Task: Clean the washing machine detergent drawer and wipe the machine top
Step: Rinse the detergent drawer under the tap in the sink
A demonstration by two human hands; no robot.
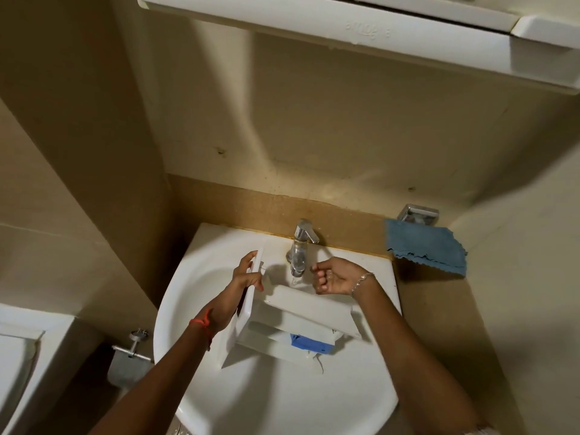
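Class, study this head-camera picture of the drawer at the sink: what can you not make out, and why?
Head view, sink drain: hidden beneath the detergent drawer.
Head view, drawer compartments: mostly screened by its own walls.
Head view, right hand: curled fingers too small to show any pinch.
Head view, white object lower left: cut by frame edge.
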